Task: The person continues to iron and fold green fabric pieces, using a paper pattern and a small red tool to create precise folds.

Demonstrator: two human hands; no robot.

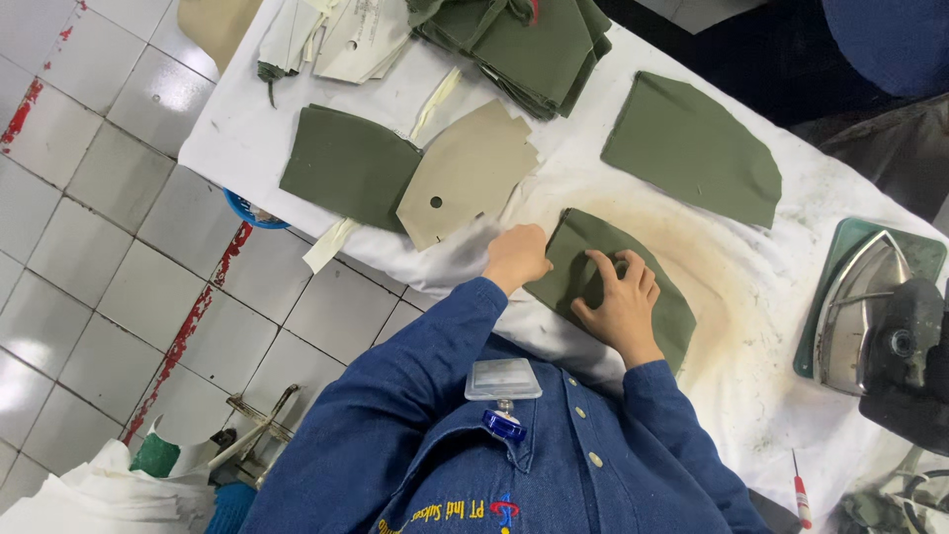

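Left hand (516, 257) pins the green fabric piece (613, 287) by its edge while right hand (621, 302), fingers spread and grasping nothing, presses it flat; best smoothed outward along the tabletop (751, 297).

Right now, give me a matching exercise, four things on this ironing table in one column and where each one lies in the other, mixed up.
Things:
1. beige cardboard pattern with a hole
2. metal clothes iron
3. stack of folded green fabric pieces
4. green fabric piece under both hands

Places:
A. far edge of the table
B. on a green rest
C. on the scorched patch of cloth
D. overlapping a flat green piece

Pairs: 1-D, 2-B, 3-A, 4-C
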